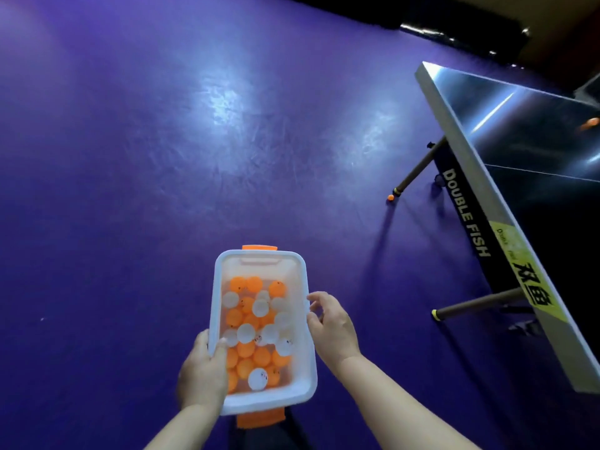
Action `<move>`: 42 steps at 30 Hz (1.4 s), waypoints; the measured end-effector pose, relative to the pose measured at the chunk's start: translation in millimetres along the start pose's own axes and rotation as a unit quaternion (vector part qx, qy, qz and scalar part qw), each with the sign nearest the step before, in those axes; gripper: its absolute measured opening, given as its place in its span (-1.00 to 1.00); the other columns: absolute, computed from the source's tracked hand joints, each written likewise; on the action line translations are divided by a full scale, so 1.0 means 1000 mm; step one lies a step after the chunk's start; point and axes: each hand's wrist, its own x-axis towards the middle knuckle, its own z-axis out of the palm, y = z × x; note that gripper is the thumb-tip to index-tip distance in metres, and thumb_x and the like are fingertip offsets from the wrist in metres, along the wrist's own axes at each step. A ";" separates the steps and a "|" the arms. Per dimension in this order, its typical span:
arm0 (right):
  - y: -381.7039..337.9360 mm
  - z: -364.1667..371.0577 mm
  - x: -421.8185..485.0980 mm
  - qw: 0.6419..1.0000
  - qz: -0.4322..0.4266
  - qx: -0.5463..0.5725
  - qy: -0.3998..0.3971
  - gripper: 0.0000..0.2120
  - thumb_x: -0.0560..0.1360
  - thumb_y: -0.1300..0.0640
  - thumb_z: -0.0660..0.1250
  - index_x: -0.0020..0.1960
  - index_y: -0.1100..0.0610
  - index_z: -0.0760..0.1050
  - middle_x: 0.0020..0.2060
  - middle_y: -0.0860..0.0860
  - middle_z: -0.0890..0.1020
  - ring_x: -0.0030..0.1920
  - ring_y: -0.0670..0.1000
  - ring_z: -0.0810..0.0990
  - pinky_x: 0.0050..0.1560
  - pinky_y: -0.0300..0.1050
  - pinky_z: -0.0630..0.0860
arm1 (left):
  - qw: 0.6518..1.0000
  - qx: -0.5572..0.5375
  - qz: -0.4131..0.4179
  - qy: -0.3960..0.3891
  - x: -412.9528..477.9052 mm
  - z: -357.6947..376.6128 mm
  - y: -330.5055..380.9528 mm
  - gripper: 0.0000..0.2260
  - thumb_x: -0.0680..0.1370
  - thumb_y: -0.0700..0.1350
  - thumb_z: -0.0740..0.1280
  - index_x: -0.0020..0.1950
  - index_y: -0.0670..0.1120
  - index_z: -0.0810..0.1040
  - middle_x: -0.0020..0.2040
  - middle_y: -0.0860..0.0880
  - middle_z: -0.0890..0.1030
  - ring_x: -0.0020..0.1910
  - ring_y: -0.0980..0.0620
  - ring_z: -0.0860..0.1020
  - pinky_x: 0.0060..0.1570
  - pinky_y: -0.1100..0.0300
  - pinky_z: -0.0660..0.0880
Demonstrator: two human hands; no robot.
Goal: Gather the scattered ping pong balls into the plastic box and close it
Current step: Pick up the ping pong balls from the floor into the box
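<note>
A clear plastic box with orange latches at both ends is held in front of me above the purple floor, with no lid on it. Several orange and white ping pong balls fill its bottom. My left hand grips the box's left rim, thumb inside. My right hand is at the right rim, fingers curled against its edge. One orange ball lies on the floor by a table leg. Another orange ball sits on the table top at the far right.
A dark ping pong table marked DOUBLE FISH stands at the right, its legs angled down to the purple floor. Dark objects line the far edge at the top.
</note>
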 end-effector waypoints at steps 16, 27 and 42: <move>-0.016 -0.129 0.238 0.997 0.054 0.038 0.050 -0.80 0.52 0.22 0.18 0.03 0.03 0.53 -0.08 -0.12 0.53 -0.06 -0.06 0.52 -0.07 -0.14 0.52 | 0.996 0.054 0.068 -0.032 0.173 0.077 0.238 -0.85 0.58 -0.02 0.21 0.10 0.00 0.49 -0.10 -0.04 0.59 -0.15 -0.12 0.50 -0.22 0.11 0.36; -0.026 -0.190 0.389 0.976 0.166 0.058 0.129 -0.81 0.52 0.21 0.20 -0.11 -0.03 0.52 -0.14 -0.13 0.59 -0.12 -0.09 0.53 -0.10 -0.13 0.50 | 0.974 0.111 0.155 -0.123 0.324 0.133 0.402 -0.95 0.58 -0.01 0.19 -0.04 0.06 0.42 -0.25 0.03 0.54 -0.23 -0.04 0.48 -0.36 0.14 0.30; 0.072 -0.290 0.573 0.948 0.264 0.118 0.131 -0.80 0.50 0.20 0.19 -0.14 -0.02 0.54 -0.24 -0.15 0.58 -0.20 -0.10 0.50 -0.16 -0.13 0.49 | 0.962 0.137 0.137 -0.190 0.422 0.343 0.556 -0.88 0.57 0.00 0.19 -0.10 0.00 0.44 -0.28 0.02 0.54 -0.29 0.01 0.48 -0.39 0.15 0.30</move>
